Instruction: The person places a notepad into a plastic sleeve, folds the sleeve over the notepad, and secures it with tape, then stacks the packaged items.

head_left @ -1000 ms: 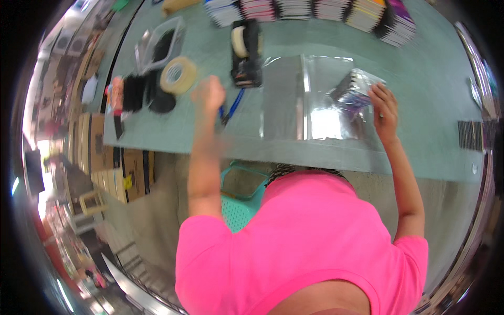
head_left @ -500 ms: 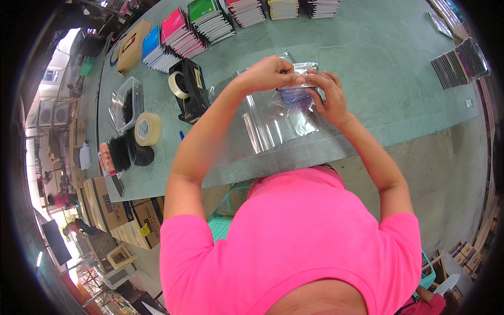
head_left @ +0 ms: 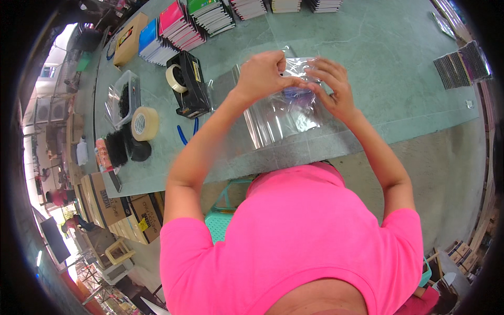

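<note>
Clear plastic film (head_left: 270,126) lies in layers on the grey-green table in front of me. A small purple-blue item (head_left: 300,95) shows through it, partly hidden by glare and my thumbs; its kind I cannot make out. My left hand (head_left: 261,76) has curled fingers at the film's far part, its thumb stretched along the edge over the item. Facing it, my right hand (head_left: 334,90) rests at the film with fingers stretched and apart from the thumb. The two thumb tips nearly meet. Blue-handled pliers or scissors (head_left: 182,134), partly covered by my left forearm, lie to the left.
A black tape dispenser (head_left: 190,86) stands left of the film. Beyond it are a tape roll (head_left: 145,124), a clear plastic box (head_left: 135,94) and a black brush (head_left: 116,148). Notebook stacks (head_left: 181,29) line the far side. Another stack (head_left: 455,68) stands far right.
My right fingers have straightened and spread away from the thumb. My left hand has turned slightly, its thumb now stretched toward the right. The view has shifted a little, showing more of the blue handles.
</note>
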Action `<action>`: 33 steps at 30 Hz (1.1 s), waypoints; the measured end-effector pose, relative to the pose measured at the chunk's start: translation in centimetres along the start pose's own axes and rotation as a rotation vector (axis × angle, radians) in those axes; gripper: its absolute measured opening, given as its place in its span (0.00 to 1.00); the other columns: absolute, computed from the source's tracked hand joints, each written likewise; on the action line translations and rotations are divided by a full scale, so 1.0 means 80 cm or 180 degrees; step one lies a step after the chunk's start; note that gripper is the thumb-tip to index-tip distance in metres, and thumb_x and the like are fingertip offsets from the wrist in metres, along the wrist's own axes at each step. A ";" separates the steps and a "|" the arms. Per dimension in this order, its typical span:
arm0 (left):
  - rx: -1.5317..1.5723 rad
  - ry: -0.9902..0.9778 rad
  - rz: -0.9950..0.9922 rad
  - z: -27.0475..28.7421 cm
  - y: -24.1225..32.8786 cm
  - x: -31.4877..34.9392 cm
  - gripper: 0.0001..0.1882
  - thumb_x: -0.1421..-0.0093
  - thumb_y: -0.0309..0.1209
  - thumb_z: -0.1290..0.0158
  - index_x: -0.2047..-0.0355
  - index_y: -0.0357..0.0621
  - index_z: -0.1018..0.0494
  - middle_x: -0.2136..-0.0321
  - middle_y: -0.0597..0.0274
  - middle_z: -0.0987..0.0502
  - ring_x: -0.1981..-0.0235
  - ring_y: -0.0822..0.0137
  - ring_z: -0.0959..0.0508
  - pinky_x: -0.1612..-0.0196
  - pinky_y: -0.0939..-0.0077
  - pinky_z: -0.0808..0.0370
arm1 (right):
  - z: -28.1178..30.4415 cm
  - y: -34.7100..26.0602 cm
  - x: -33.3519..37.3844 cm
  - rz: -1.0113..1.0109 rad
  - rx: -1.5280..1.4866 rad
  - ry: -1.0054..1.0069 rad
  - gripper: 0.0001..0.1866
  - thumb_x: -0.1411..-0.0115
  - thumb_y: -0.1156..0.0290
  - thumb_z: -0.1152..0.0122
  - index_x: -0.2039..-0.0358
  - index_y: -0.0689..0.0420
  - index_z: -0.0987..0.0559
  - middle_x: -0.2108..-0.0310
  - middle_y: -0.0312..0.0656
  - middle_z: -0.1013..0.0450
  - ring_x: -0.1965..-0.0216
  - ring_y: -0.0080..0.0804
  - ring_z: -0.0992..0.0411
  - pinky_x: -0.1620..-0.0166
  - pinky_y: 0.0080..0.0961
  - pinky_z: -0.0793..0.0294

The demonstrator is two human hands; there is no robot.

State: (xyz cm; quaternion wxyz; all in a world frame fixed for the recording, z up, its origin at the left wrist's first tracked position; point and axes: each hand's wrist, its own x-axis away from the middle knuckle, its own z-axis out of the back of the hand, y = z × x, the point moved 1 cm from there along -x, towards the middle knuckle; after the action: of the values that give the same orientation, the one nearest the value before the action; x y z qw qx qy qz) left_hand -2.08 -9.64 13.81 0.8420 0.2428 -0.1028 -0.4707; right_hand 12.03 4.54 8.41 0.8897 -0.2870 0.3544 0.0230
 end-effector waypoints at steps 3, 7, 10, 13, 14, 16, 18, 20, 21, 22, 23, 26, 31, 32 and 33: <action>-0.0107 0.0363 -0.0256 -0.014 -0.013 0.015 0.24 0.62 0.44 0.33 0.72 0.42 0.31 0.71 0.59 0.29 0.70 0.62 0.27 0.69 0.72 0.31 | -0.011 0.022 -0.003 -0.0314 -0.0458 -0.0243 0.20 0.49 0.67 0.38 0.53 0.51 0.25 0.47 0.40 0.32 0.42 0.42 0.40 0.42 0.39 0.45; 0.0200 0.1339 0.0076 0.034 -0.112 0.096 0.30 0.64 0.34 0.33 0.60 0.41 0.32 0.60 0.56 0.32 0.60 0.63 0.30 0.63 0.73 0.31 | 0.008 0.031 -0.006 -0.0189 -0.0067 -0.0853 0.25 0.51 0.64 0.36 0.50 0.50 0.26 0.43 0.40 0.37 0.40 0.43 0.43 0.40 0.41 0.48; 0.0624 0.2203 0.1551 0.027 -0.234 0.190 0.32 0.66 0.29 0.32 0.58 0.41 0.32 0.57 0.56 0.33 0.55 0.60 0.31 0.56 0.70 0.31 | 0.017 0.015 -0.031 -0.0051 0.0459 -0.0810 0.31 0.54 0.61 0.34 0.47 0.49 0.30 0.42 0.41 0.39 0.39 0.43 0.45 0.40 0.43 0.47; 0.1331 0.2458 0.1151 -0.007 -0.270 0.201 0.33 0.69 0.26 0.30 0.59 0.41 0.32 0.53 0.54 0.36 0.51 0.58 0.33 0.52 0.68 0.31 | -0.003 -0.024 -0.072 0.0291 0.0927 -0.1277 0.40 0.57 0.61 0.31 0.42 0.48 0.36 0.46 0.43 0.36 0.42 0.45 0.41 0.42 0.42 0.44; 0.0998 0.2496 0.0634 -0.012 -0.268 0.191 0.33 0.68 0.27 0.30 0.60 0.41 0.32 0.53 0.54 0.38 0.52 0.60 0.33 0.56 0.69 0.28 | -0.014 -0.033 -0.084 0.0136 0.0881 -0.1591 0.42 0.58 0.61 0.30 0.41 0.47 0.38 0.48 0.44 0.35 0.45 0.46 0.40 0.43 0.41 0.42; 0.0719 0.2766 0.0851 -0.034 -0.255 0.177 0.32 0.68 0.28 0.30 0.61 0.41 0.32 0.52 0.53 0.38 0.51 0.57 0.34 0.54 0.68 0.29 | -0.029 -0.046 -0.099 -0.0230 0.0876 -0.2259 0.47 0.60 0.63 0.29 0.40 0.47 0.42 0.52 0.45 0.33 0.49 0.47 0.36 0.46 0.40 0.39; 0.0548 0.2985 0.1056 -0.045 -0.247 0.173 0.31 0.68 0.30 0.29 0.62 0.41 0.32 0.52 0.52 0.39 0.51 0.55 0.34 0.52 0.66 0.31 | -0.037 -0.047 -0.106 -0.0585 0.0880 -0.2484 0.49 0.62 0.64 0.28 0.39 0.47 0.43 0.55 0.45 0.32 0.53 0.48 0.34 0.49 0.39 0.36; 0.0499 0.3156 0.1216 -0.050 -0.244 0.175 0.31 0.67 0.31 0.29 0.63 0.41 0.31 0.52 0.51 0.39 0.51 0.52 0.34 0.50 0.65 0.33 | -0.040 -0.045 -0.108 -0.0744 0.0934 -0.2535 0.49 0.64 0.66 0.28 0.40 0.48 0.42 0.57 0.46 0.31 0.56 0.48 0.33 0.51 0.39 0.34; 0.0639 0.3288 0.1200 -0.049 -0.252 0.174 0.31 0.67 0.32 0.29 0.63 0.40 0.32 0.52 0.50 0.39 0.51 0.51 0.35 0.49 0.64 0.34 | -0.039 -0.047 -0.106 -0.0720 0.0979 -0.2480 0.47 0.64 0.66 0.27 0.41 0.50 0.40 0.58 0.46 0.31 0.56 0.48 0.33 0.52 0.39 0.34; 0.0753 0.3382 0.1203 -0.046 -0.265 0.178 0.31 0.67 0.33 0.29 0.63 0.40 0.32 0.52 0.50 0.39 0.51 0.50 0.35 0.49 0.63 0.35 | -0.042 -0.047 -0.102 -0.0721 0.0983 -0.2442 0.46 0.65 0.67 0.27 0.43 0.51 0.39 0.58 0.46 0.30 0.57 0.48 0.32 0.53 0.40 0.33; 0.0867 0.3476 0.1200 -0.042 -0.279 0.183 0.31 0.67 0.33 0.29 0.63 0.40 0.32 0.52 0.49 0.39 0.50 0.49 0.36 0.49 0.61 0.36 | -0.046 -0.043 -0.102 -0.0625 0.0890 -0.2418 0.45 0.65 0.67 0.27 0.44 0.52 0.37 0.59 0.47 0.30 0.57 0.49 0.32 0.54 0.39 0.33; -0.0227 0.3327 0.1489 0.003 -0.273 0.188 0.31 0.63 0.30 0.31 0.59 0.37 0.34 0.53 0.45 0.39 0.54 0.47 0.35 0.52 0.60 0.36 | -0.045 -0.020 -0.089 -0.0777 0.0587 -0.2216 0.40 0.66 0.68 0.26 0.50 0.54 0.33 0.60 0.47 0.30 0.58 0.48 0.32 0.55 0.37 0.32; 0.1850 0.1786 0.1645 -0.025 -0.115 0.158 0.37 0.59 0.27 0.34 0.49 0.36 0.40 0.50 0.50 0.36 0.49 0.55 0.36 0.52 0.62 0.33 | -0.017 -0.002 -0.098 -0.2318 -0.1246 -0.0993 0.36 0.64 0.68 0.25 0.53 0.59 0.32 0.58 0.41 0.30 0.56 0.36 0.31 0.53 0.33 0.32; 0.2848 0.0922 0.1761 -0.047 -0.080 0.141 0.37 0.58 0.26 0.34 0.48 0.36 0.40 0.50 0.50 0.35 0.48 0.58 0.35 0.52 0.64 0.31 | -0.018 -0.006 -0.091 -0.2210 -0.1910 -0.0736 0.37 0.64 0.69 0.25 0.53 0.59 0.32 0.57 0.40 0.30 0.56 0.33 0.31 0.52 0.32 0.32; 0.4141 0.0975 0.1547 -0.064 -0.062 0.124 0.37 0.59 0.24 0.35 0.48 0.36 0.39 0.50 0.51 0.34 0.48 0.59 0.34 0.52 0.65 0.29 | -0.023 -0.013 -0.084 -0.2062 -0.2576 -0.0466 0.37 0.64 0.70 0.25 0.53 0.60 0.33 0.56 0.39 0.30 0.55 0.31 0.31 0.51 0.31 0.33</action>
State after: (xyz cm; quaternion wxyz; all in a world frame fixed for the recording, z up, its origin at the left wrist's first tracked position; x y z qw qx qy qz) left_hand 1.64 -18.54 6.34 0.6124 0.7299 -0.2948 -0.0734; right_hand 6.14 3.80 12.16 0.6915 -0.7004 0.1470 -0.0983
